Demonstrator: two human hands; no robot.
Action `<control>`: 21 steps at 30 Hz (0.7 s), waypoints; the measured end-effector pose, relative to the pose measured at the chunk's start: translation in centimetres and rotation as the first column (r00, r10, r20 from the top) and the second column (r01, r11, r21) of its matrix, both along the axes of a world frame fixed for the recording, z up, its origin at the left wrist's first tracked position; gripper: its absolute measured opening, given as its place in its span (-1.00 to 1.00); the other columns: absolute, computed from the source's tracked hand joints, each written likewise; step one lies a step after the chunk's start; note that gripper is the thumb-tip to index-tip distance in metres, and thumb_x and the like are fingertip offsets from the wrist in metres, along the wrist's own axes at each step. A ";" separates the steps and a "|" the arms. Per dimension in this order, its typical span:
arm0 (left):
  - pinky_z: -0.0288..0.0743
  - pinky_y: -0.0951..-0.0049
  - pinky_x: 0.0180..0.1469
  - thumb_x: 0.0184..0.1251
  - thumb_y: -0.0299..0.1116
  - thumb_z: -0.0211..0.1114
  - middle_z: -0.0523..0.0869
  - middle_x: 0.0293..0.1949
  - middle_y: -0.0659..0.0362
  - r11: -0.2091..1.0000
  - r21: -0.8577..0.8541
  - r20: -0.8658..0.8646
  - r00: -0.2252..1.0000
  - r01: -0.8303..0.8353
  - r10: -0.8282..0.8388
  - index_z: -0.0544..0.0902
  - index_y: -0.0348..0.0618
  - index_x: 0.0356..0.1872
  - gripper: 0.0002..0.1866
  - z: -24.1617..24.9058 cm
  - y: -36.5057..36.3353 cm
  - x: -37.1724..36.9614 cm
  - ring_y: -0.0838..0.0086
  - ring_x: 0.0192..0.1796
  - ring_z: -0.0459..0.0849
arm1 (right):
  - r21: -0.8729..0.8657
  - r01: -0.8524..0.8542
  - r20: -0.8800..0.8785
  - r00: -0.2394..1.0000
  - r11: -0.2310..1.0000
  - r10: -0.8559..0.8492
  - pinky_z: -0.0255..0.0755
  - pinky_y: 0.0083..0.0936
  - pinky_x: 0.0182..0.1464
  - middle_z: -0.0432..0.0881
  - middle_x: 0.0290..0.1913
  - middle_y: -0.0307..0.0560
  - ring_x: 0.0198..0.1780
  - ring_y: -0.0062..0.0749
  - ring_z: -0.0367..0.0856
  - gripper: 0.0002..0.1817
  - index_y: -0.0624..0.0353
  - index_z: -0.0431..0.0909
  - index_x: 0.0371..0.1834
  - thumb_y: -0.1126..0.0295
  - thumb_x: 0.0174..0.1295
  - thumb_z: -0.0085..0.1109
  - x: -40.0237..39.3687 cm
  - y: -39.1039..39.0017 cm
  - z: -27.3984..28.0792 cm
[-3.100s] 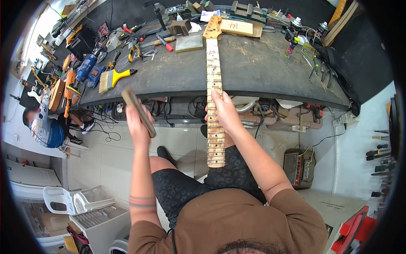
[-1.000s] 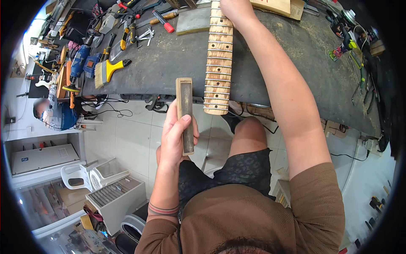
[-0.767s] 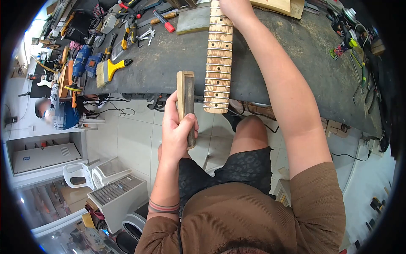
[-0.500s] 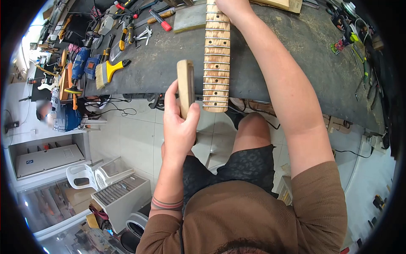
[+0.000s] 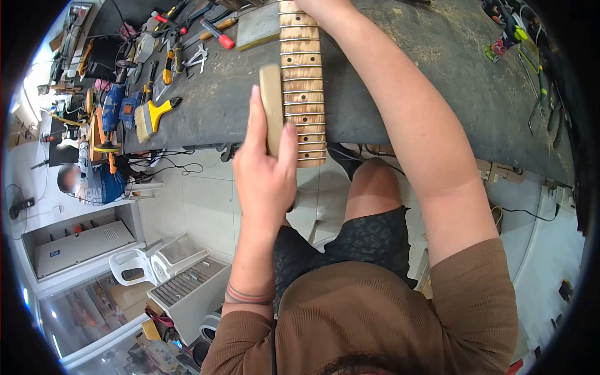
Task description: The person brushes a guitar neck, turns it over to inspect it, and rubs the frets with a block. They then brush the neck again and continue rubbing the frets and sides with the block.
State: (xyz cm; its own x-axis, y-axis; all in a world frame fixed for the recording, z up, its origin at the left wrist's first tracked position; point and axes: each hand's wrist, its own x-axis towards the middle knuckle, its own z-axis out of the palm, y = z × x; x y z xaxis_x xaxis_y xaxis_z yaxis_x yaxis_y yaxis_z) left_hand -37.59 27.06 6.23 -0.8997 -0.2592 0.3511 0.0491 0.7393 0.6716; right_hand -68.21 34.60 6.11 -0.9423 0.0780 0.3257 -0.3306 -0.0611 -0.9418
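Note:
My left hand (image 5: 265, 172) is closed around a pale wooden block (image 5: 272, 109), thumb on its right side and fingers along its left. The block stands upright in my grip against or very near the left edge of a guitar neck (image 5: 303, 81). This neck has light, streaky wood, metal frets and dark dot inlays, and its near end juts past the bench edge. At the top of the view my right hand (image 5: 325, 7) rests on the neck's far part, its fingers cut off by the frame.
On the dusty dark workbench (image 5: 375, 94) lie a yellow-handled brush (image 5: 153, 117), a red-handled tool (image 5: 219, 34), a flat grey block (image 5: 259, 28) and several hand tools. A blue power tool (image 5: 112, 106) is at the left. Another person (image 5: 103, 181) sits beyond, and pliers (image 5: 542, 94) lie far right.
My left hand has brought the wooden block rightward, from beside the neck up to its left edge. The view has shifted slightly; my right hand stays at the neck's far part.

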 end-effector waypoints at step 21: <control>0.76 -0.05 -0.02 0.68 -0.30 0.32 0.88 -0.04 -0.34 0.990 -0.135 0.032 0.999 -0.030 0.035 0.46 -0.19 0.71 -0.35 2.2 0.8 -4.6 -0.28 -0.05 0.89 | -0.061 -0.024 -0.008 1.000 0.998 0.024 0.62 0.09 0.25 0.81 -0.03 0.64 0.15 0.53 0.80 -0.35 0.62 0.72 0.09 0.01 0.69 0.16 0.3 0.0 0.1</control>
